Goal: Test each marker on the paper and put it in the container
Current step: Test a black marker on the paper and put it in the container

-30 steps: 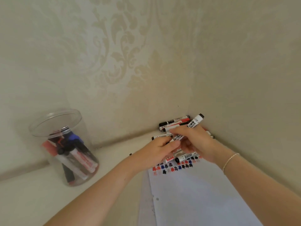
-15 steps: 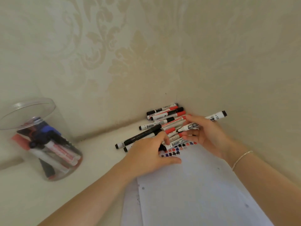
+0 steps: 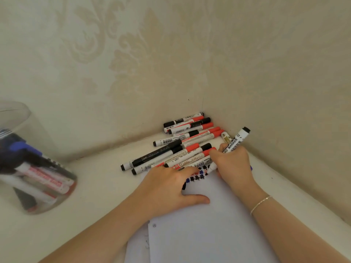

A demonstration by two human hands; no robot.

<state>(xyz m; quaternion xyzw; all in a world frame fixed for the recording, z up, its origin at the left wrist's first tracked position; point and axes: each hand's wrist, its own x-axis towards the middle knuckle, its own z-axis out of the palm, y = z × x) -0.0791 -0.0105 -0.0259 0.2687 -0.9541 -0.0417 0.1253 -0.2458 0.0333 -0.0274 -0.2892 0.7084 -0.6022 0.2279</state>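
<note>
The right hand pinches a white black-capped marker, tip down at the row of red, blue and black test marks on the white paper sheet, while the left hand lies spread flat on that sheet. Several markers already sit in the clear plastic container at far left. A big pile of red- and black-capped markers waits in the table corner, so I'd call it under halfway.

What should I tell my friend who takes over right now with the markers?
Right hand holds an uncapped marker, tip at the paper by the test marks.
Left hand lies on the paper and seems to hide the cap.
Done: several markers sit in the clear container.
Left: the pile of markers in the corner.
</note>
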